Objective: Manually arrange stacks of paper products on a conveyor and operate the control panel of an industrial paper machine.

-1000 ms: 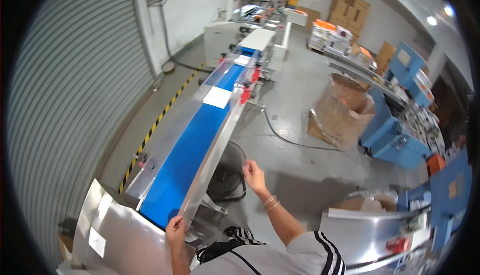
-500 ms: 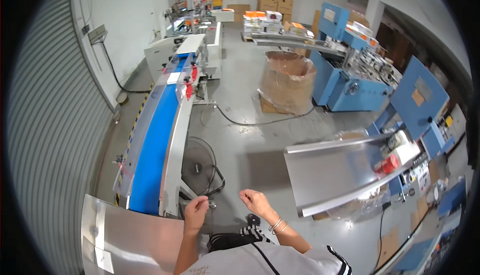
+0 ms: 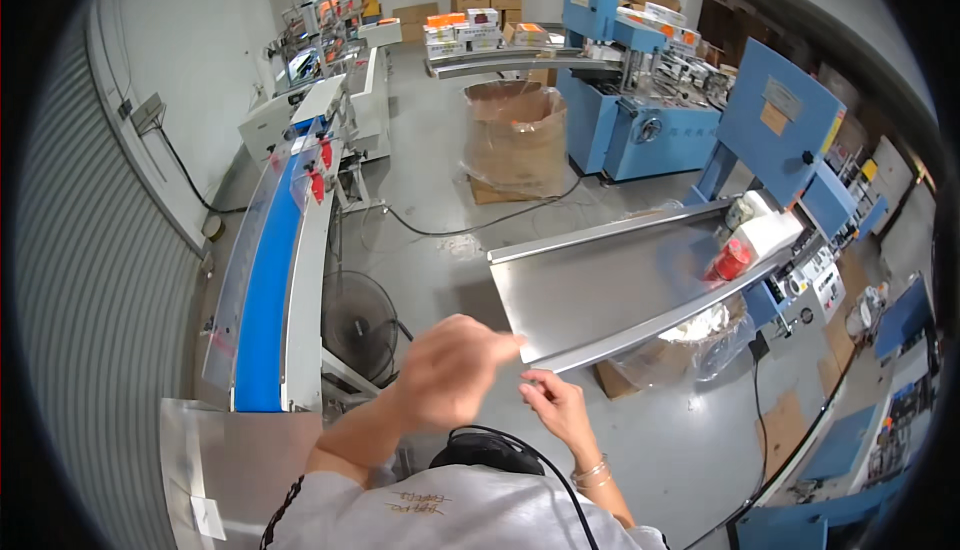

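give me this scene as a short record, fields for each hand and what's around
left hand: raised and blurred, finger toward the near end of the metal tray; contact unclear
right hand: near the tray's front corner, fingers bent, no held object visible
on tray: red container, toward the right end
left side: blue conveyor belt, with a floor fan to its right
background: cardboard box, blue machine, person in yellow
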Demonstrator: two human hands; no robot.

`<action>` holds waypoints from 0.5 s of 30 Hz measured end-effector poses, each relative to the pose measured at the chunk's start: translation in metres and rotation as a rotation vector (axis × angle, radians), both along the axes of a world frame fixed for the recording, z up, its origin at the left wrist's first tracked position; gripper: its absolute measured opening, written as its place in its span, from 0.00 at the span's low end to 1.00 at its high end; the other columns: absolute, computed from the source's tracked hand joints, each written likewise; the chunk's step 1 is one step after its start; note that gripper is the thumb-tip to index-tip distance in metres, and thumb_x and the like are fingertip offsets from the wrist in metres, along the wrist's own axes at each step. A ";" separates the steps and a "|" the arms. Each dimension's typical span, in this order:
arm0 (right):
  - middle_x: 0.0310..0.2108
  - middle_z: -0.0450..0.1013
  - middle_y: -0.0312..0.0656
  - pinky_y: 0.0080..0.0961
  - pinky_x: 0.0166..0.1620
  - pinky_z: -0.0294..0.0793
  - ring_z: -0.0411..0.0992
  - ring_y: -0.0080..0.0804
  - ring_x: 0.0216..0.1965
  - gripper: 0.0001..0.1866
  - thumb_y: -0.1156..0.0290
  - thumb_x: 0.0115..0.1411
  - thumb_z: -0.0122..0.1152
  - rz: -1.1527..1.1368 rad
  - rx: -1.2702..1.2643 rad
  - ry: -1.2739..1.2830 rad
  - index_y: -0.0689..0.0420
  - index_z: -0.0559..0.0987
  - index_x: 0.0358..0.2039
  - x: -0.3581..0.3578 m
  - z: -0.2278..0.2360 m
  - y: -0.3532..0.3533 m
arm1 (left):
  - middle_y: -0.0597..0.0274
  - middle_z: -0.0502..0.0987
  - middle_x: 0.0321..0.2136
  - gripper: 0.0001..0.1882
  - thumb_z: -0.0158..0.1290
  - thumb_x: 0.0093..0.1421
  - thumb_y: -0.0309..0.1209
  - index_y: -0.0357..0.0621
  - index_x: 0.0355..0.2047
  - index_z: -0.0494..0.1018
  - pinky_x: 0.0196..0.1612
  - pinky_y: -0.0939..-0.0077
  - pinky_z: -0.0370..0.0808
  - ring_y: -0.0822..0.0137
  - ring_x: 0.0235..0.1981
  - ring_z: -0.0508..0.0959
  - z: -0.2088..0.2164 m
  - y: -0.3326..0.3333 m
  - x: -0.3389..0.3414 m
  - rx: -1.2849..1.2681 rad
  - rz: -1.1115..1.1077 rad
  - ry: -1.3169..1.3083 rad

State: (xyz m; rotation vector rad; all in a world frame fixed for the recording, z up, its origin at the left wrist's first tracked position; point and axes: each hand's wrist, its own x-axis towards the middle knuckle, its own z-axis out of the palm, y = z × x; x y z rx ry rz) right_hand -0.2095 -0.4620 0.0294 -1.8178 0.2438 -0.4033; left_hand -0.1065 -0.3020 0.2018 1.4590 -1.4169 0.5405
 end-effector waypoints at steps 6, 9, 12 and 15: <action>0.22 0.72 0.31 0.15 0.28 0.69 0.65 0.14 0.23 0.12 0.72 0.56 0.64 -0.094 0.124 0.063 0.62 0.78 0.40 -0.070 0.010 -0.048 | 0.62 0.77 0.34 0.08 0.53 0.51 0.27 0.46 0.31 0.79 0.44 0.58 0.68 0.65 0.34 0.77 0.084 -0.034 -0.069 0.015 -0.385 -0.438; 0.22 0.72 0.33 0.16 0.28 0.69 0.66 0.15 0.23 0.11 0.73 0.56 0.63 -0.177 0.018 0.025 0.60 0.78 0.40 -0.099 0.012 -0.066 | 0.60 0.75 0.36 0.10 0.52 0.51 0.32 0.43 0.32 0.78 0.46 0.58 0.67 0.64 0.36 0.76 0.107 -0.072 -0.091 0.061 -0.533 -0.488; 0.23 0.71 0.33 0.17 0.29 0.69 0.66 0.17 0.24 0.11 0.73 0.56 0.63 -0.231 -0.044 0.028 0.59 0.78 0.40 -0.115 0.015 -0.071 | 0.60 0.75 0.25 0.06 0.54 0.55 0.28 0.38 0.26 0.77 0.48 0.45 0.64 0.66 0.30 0.74 0.117 -0.093 -0.108 0.037 -0.680 -0.557; 0.23 0.72 0.35 0.18 0.30 0.70 0.67 0.19 0.25 0.12 0.72 0.55 0.63 -0.269 -0.023 0.011 0.60 0.78 0.40 -0.133 -0.003 -0.083 | 0.60 0.74 0.23 0.06 0.53 0.55 0.26 0.36 0.24 0.74 0.42 0.51 0.67 0.63 0.27 0.72 0.128 -0.120 -0.117 0.119 -0.875 -0.451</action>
